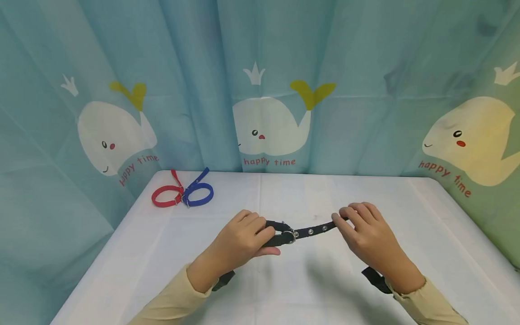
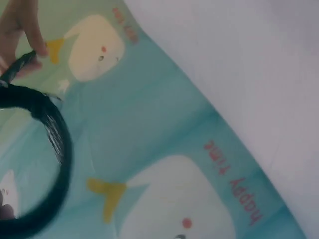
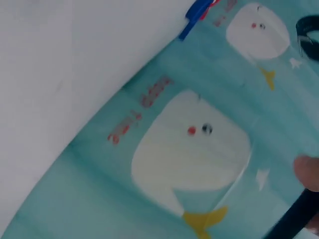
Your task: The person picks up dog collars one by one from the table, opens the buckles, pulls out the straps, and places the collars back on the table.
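Nearest me are two tan sleeves [image 1: 172, 300], with a dark band [image 1: 223, 280] showing at each wrist. Past them, both hands are busy with one black collar, held up over the table [image 1: 325, 192]. The left hand [image 1: 241, 237] has its fingers curled round the collar's looped part; the right hand [image 1: 367, 232] pinches the tail end between thumb and fingers. So the black collar [image 1: 303, 233] lies right between the two, its punched tail stretching from the metal ring [image 1: 294, 239] near the left hand across to the right, sloping up slightly. The left wrist view shows the loop as a rounded, open band. Well apart, at the table's far left corner, a red collar [image 1: 164, 204] and a blue collar [image 1: 199, 203] lie touching or nearly so. Behind everything hangs a blue-green curtain [image 1: 195, 67] printed with white whales [image 1: 272, 124].
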`<state>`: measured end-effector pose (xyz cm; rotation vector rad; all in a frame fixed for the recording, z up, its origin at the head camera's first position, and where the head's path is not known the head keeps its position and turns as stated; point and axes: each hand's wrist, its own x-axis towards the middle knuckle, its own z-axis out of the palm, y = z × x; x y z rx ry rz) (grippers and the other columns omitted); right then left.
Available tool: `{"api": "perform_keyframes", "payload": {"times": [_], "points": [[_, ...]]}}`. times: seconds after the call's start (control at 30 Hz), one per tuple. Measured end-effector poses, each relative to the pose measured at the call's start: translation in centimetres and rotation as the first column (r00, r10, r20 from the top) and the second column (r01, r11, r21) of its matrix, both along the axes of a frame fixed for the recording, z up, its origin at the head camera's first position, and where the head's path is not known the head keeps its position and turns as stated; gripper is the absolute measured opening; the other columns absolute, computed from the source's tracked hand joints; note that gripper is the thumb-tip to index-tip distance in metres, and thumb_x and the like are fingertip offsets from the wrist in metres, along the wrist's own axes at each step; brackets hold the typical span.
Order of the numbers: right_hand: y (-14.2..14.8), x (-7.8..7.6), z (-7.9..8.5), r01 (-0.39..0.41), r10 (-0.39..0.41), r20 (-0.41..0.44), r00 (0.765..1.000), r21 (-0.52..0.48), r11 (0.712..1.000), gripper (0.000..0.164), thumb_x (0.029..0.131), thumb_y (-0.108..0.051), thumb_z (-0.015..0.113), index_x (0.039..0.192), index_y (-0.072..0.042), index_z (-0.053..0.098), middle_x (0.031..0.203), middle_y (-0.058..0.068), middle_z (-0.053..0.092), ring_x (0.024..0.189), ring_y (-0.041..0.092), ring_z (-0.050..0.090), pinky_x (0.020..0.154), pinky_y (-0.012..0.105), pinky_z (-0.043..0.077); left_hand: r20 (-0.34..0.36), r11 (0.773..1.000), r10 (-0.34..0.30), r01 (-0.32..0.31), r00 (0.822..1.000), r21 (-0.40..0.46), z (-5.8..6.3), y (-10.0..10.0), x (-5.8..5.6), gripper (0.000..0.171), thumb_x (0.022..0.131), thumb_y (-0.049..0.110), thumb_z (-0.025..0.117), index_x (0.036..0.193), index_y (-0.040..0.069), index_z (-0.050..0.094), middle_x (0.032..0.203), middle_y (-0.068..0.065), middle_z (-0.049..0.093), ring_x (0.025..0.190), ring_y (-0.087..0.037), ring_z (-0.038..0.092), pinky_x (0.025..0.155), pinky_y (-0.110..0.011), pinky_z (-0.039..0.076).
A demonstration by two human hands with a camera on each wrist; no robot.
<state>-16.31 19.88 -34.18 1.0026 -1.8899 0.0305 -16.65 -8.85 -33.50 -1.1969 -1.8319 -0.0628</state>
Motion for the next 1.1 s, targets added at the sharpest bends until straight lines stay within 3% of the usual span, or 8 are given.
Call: {"api": "perform_keyframes", "payload": {"times": [0.1, 0.2, 0.3, 0.4, 0.57, 0.7, 0.93, 1.1], "points": [[-1.4, 0.1, -0.1, -0.025, 0.023, 0.083, 0.996, 0.018, 1.0, 0.04, 0.101, -0.015, 0.033, 0.086, -0.002, 0.067, 0.079, 0.009, 0.062, 0.077, 0.026, 0.057, 0.074, 0.041, 0.046, -0.014, 1.0, -0.003, 0.003, 1.0, -0.011, -0.4, 0.7, -0.3, 0.037, 0.098, 0.043, 0.043, 0.076, 0.017, 0.056, 0.067, 0.004, 0.045, 0.063, -0.011, 0.047, 0.064, -0.025, 0.043], [-3.1, 0.2, 0.1, -0.118, 0.119, 0.102, 0.988, -0.025, 0.993, 0.038, 0.101, -0.022, 0.039, 0.085, -0.004, 0.068, 0.075, 0.003, 0.063, 0.07, 0.019, 0.059, 0.073, 0.037, 0.048, -0.012, 0.999, 0.025, -0.025, 1.0, -0.023, -0.7, 1.3, -0.4, 0.025, 0.095, 0.037, 0.051, 0.079, 0.018, 0.057, 0.071, 0.003, 0.046, 0.067, -0.012, 0.048, 0.071, -0.027, 0.045], [-4.1, -0.2, 0.3, -0.195, 0.197, 0.038, 0.98, -0.057, 0.979, 0.034, 0.099, -0.024, 0.046, 0.082, -0.004, 0.068, 0.07, 0.0, 0.063, 0.061, 0.015, 0.057, 0.069, 0.035, 0.05, 0.026, 0.997, 0.074, -0.073, 0.997, -0.029, -0.8, 1.8, -0.3, 0.014, 0.089, 0.029, 0.062, 0.085, 0.016, 0.06, 0.076, 0.003, 0.054, 0.073, -0.012, 0.055, 0.081, -0.03, 0.048], [-4.4, -0.6, 0.4, -0.235, 0.234, -0.029, 0.972, -0.074, 0.969, 0.031, 0.098, -0.022, 0.049, 0.081, -0.003, 0.067, 0.068, 0.0, 0.063, 0.057, 0.014, 0.056, 0.065, 0.034, 0.05, 0.094, 0.994, 0.111, -0.109, 0.989, -0.029, -0.8, 2.2, -0.2, 0.013, 0.086, 0.024, 0.066, 0.091, 0.014, 0.062, 0.081, 0.002, 0.059, 0.079, -0.013, 0.058, 0.085, -0.031, 0.048], [-4.6, -1.1, 0.3, -0.272, 0.266, -0.091, 0.96, -0.059, 0.96, 0.027, 0.097, -0.021, 0.051, 0.091, -0.003, 0.07, 0.066, 0.001, 0.058, 0.054, 0.014, 0.052, 0.062, 0.034, 0.05, 0.163, 0.993, 0.112, -0.106, 0.98, -0.045, -0.6, 2.3, 0.1, 0.017, 0.083, 0.021, 0.069, 0.094, 0.012, 0.061, 0.087, 0.001, 0.06, 0.085, -0.015, 0.058, 0.09, -0.033, 0.046], [-4.8, -1.1, 0.2, -0.298, 0.292, -0.121, 0.949, -0.032, 0.954, 0.024, 0.096, -0.015, 0.051, 0.094, -0.001, 0.07, 0.067, 0.002, 0.06, 0.055, 0.015, 0.053, 0.061, 0.033, 0.05, 0.15, 0.995, 0.099, -0.093, 0.984, -0.048, -0.6, 2.5, 0.2, 0.02, 0.083, 0.029, 0.069, 0.094, 0.012, 0.062, 0.085, 0.003, 0.061, 0.083, -0.013, 0.059, 0.089, -0.032, 0.047], [-5.0, -0.8, 0.8, -0.323, 0.311, -0.146, 0.939, -0.062, 0.944, 0.024, 0.095, -0.013, 0.052, 0.088, 0.002, 0.07, 0.069, 0.006, 0.066, 0.058, 0.017, 0.058, 0.061, 0.033, 0.051, 0.055, 0.991, 0.13, -0.131, 0.99, 0.012, -0.1, 2.9, 0.6, 0.023, 0.082, 0.034, 0.07, 0.093, 0.014, 0.067, 0.078, 0.006, 0.065, 0.078, -0.011, 0.06, 0.086, -0.031, 0.05], [-4.9, -0.4, 1.1, -0.356, 0.342, -0.135, 0.93, -0.106, 0.928, 0.027, 0.095, -0.017, 0.053, 0.084, 0.001, 0.07, 0.069, 0.005, 0.066, 0.058, 0.017, 0.058, 0.06, 0.034, 0.05, 0.088, 0.994, 0.099, -0.103, 0.991, 0.042, -0.1, 2.6, 0.9, 0.02, 0.079, 0.032, 0.073, 0.083, 0.015, 0.064, 0.074, 0.006, 0.064, 0.076, -0.011, 0.059, 0.084, -0.031, 0.05]]}}
